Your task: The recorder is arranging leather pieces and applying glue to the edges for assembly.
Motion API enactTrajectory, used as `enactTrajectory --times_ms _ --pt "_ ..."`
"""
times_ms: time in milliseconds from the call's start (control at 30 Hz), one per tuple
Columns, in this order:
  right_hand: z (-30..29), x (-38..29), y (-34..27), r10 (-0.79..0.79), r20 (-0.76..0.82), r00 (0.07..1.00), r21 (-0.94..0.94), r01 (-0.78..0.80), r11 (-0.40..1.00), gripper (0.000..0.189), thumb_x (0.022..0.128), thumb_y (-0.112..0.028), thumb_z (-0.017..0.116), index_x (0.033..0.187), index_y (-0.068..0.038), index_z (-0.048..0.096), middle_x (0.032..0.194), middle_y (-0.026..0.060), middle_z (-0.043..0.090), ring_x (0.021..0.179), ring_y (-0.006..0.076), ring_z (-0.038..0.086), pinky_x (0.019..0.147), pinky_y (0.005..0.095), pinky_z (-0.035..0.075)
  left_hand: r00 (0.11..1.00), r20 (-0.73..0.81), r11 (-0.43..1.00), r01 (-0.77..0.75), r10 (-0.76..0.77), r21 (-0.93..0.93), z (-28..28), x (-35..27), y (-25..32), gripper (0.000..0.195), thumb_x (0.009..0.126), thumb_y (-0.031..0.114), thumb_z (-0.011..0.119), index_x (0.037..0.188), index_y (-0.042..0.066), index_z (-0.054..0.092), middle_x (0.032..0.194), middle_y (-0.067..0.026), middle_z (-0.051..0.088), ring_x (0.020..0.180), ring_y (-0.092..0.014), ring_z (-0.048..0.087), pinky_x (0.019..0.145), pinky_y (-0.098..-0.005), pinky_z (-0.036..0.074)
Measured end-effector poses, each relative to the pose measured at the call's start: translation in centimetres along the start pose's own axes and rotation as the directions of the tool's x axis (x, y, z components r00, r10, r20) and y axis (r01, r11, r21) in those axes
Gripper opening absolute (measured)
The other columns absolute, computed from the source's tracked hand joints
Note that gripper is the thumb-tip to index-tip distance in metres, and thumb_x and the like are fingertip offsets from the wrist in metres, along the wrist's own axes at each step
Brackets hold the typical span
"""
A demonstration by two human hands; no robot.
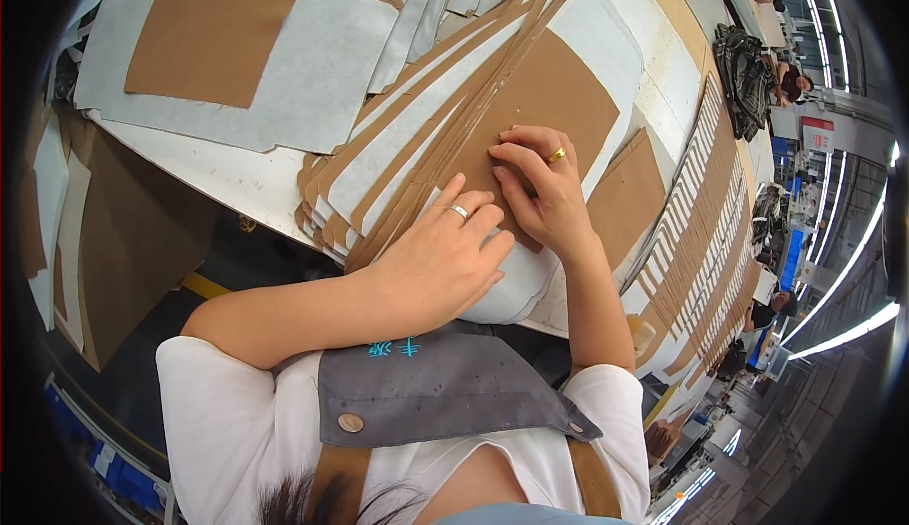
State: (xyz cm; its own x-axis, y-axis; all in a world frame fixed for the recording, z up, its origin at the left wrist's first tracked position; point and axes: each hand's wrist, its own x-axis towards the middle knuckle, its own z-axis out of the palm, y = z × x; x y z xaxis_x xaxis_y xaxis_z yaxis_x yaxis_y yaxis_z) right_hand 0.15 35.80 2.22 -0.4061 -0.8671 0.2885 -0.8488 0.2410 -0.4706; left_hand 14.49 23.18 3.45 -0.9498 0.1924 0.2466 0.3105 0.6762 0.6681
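Observation:
A fanned stack of flat panels [419,141], brown and pale grey-white with folded brown edges, lies before me on a white table. On its top piece is a brown rectangle [561,92] over a pale sheet, perhaps fabric with a backing. My left hand [454,248], with a silver-coloured ring, reaches across the stack's near edge, fingers loosely apart. My right hand [540,184], wearing a gold-coloured ring, has bent fingers at the brown rectangle. I see nothing held in either hand. The left palm and the panel beneath it are hidden.
Another pile of pale panels with brown patches [206,35] is at the upper left. To the right, a long overlapping row of brown-and-white panels [696,241] runs along the table. A dark bundle [742,81] lies beyond. Large sheets [128,241] hang at the left. Several people sit farther off.

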Motion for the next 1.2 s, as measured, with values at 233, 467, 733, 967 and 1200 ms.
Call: enactTrajectory --times_ms 233,467,733,967,1200 --pt "-0.4 1.0 -0.9 -0.099 0.116 0.988 -0.072 0.107 0.992 0.03 0.078 -0.003 0.059 0.107 -0.007 0.061 0.117 0.0051 0.056 0.11 0.0258 0.051 0.096 0.0396 0.036 0.996 0.085 0.996 0.043 -0.037 -0.074 -0.4 0.0 0.0 0.031 0.079 0.017 0.062 0.102 -0.001 0.052 0.106 -0.0176 0.048 0.112 -0.033 0.042 0.103 -0.0516 0.028" --pt "-0.8 2.6 2.2 0.004 -0.027 1.0 -0.154 -0.009 0.988 0.027 0.082 -0.012 0.057 0.109 -0.01 0.059 0.115 0.0033 0.057 0.109 0.0237 0.05 0.094 0.0381 0.035 0.996 0.088 0.997 0.021 -0.015 -0.075 -0.7 0.0 -0.2 0.03 0.08 0.015 0.062 0.102 -0.001 0.051 0.104 -0.0165 0.049 0.11 -0.032 0.044 0.103 -0.0513 0.029" --pt "-1.0 5.4 6.3 0.123 -0.139 0.983 -0.251 -0.155 0.955 0.026 0.088 -0.021 0.052 0.112 -0.015 0.059 0.116 0.0056 0.055 0.11 0.027 0.048 0.094 0.0407 0.035 0.995 0.095 0.992 0.049 -0.039 -0.113 -1.2 0.2 -0.1 0.03 0.08 0.012 0.062 0.104 -0.002 0.05 0.103 -0.0153 0.049 0.107 -0.031 0.046 0.103 -0.0505 0.03" --pt "-1.2 5.9 9.7 0.072 -0.293 0.953 -0.39 -0.188 0.902 0.029 0.087 -0.025 0.053 0.112 -0.013 0.057 0.115 0.0097 0.055 0.109 0.0305 0.047 0.095 0.0436 0.033 0.989 0.148 0.997 0.033 -0.023 -0.067 -1.5 0.6 0.2 0.031 0.08 0.012 0.062 0.105 -0.002 0.05 0.103 -0.0154 0.05 0.105 -0.032 0.047 0.103 -0.0507 0.03" --pt "-5.3 -1.0 7.9 0.473 -0.476 0.741 0.088 -0.496 0.864 0.024 0.084 -0.017 0.059 0.103 -0.003 0.058 0.097 0.0134 0.059 0.087 0.025 0.056 0.076 0.034 0.046 0.995 0.092 0.985 0.056 -0.042 -0.162 -2.8 1.1 -0.1 0.029 0.08 0.011 0.061 0.106 0.001 0.053 0.107 -0.0148 0.05 0.1 -0.032 0.051 0.087 -0.0391 0.041"
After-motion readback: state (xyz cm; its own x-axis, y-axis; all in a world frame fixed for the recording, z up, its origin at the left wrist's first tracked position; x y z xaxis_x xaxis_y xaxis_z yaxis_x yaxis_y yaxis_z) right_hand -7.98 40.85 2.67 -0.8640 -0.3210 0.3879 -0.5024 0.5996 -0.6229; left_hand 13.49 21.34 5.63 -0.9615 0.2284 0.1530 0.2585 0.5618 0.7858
